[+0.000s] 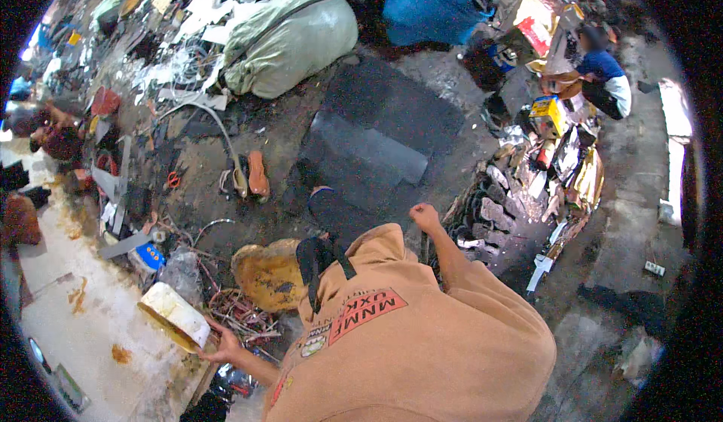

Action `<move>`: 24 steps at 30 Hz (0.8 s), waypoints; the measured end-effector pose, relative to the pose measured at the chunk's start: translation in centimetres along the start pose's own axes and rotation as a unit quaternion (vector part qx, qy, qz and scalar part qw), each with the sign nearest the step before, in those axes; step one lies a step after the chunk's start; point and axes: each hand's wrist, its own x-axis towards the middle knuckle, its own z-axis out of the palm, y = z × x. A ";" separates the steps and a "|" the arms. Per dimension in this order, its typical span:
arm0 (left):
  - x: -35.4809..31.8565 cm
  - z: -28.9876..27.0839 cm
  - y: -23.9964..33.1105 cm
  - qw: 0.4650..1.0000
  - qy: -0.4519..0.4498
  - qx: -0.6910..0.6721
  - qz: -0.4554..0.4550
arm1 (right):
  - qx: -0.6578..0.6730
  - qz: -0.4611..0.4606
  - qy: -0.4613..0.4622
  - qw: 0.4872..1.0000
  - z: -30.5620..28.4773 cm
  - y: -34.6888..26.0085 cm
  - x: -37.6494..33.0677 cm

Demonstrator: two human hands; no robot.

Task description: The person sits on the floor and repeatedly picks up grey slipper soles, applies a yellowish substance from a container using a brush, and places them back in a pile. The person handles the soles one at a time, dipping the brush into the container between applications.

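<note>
My left hand (223, 344) is closed on the near end of a white plastic casing (177, 309) with rounded corners and a yellow-brown stained rim. The casing is tilted over the edge of a stained pale surface (83, 324). In front of my body my right hand (425, 216) has its fingers curled; whether anything small is inside them is hidden. Between my arms lies a yellowed, dirty basin-like piece (269, 275). Thin reddish rods or wires (237, 309) lie tangled beside it, close to my left hand.
A pair of orange-brown slippers (257, 173) lies ahead on the floor. Dark flat sheets (376, 143) spread beyond. A large pale green sack (297, 42) and a blue sack (429, 8) stand farther back. Scrap (501, 211) heaps to the right, with a seated person (605, 79) behind it.
</note>
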 end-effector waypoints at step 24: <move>-0.8 -13.1 -23.2 0.992 0.085 -0.042 -0.089 | 0.035 0.126 0.058 0.990 14.1 22.2 42.1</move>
